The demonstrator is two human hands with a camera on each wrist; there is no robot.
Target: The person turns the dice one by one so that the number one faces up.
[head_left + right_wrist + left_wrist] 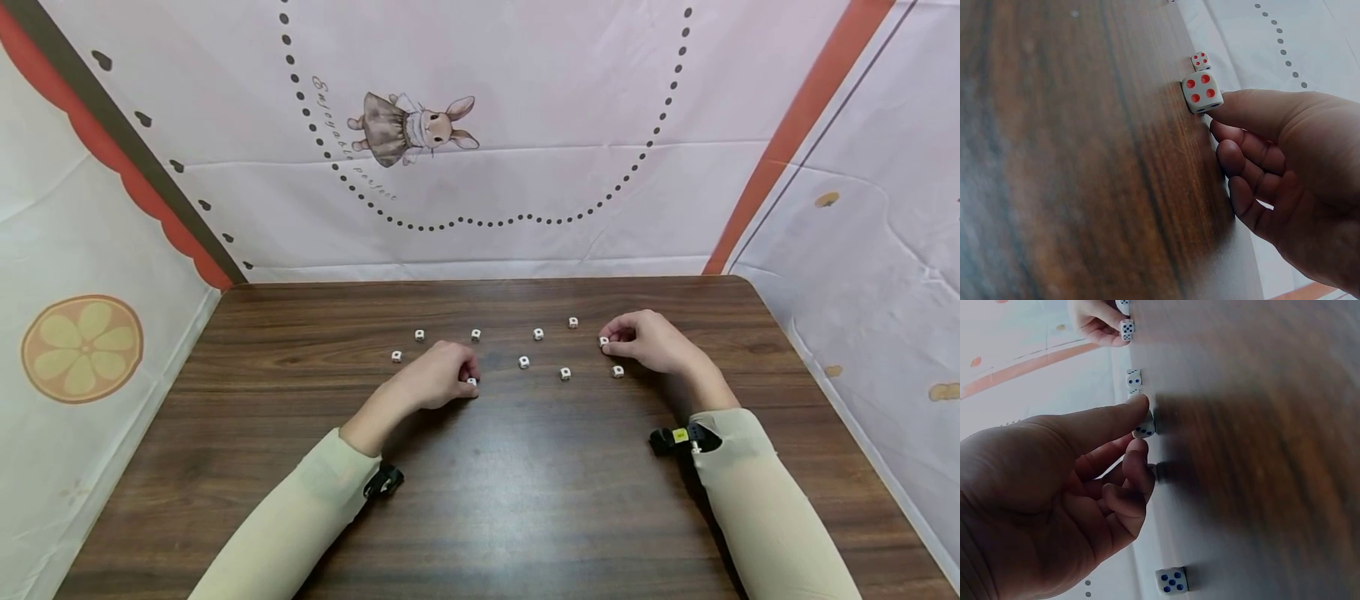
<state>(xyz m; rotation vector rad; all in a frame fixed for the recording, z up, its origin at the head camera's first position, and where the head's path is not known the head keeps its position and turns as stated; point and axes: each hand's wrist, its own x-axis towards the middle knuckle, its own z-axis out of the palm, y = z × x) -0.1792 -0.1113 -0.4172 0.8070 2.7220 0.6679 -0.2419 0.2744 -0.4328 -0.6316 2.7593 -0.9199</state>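
Observation:
My left hand (438,375) pinches a small white die (472,382) between thumb and fingers, low over the wooden table. In the left wrist view that die (1145,429) shows blue dots beside the thumb tip. Farther right, my right hand (651,340) holds another white die (603,342) by thumb and fingertips. Close to its thumb stands a separate die (617,372). From the right wrist, a die with four red dots (1202,92) overlaps the thumb tip; the pinched die cannot be made out clearly there.
More dice lie scattered between and beyond the hands, such as one die (524,362) in the middle and one die (397,357) left of the left hand. The brown table (495,500) meets a printed cloth backdrop (562,183) behind, with cloth at both sides.

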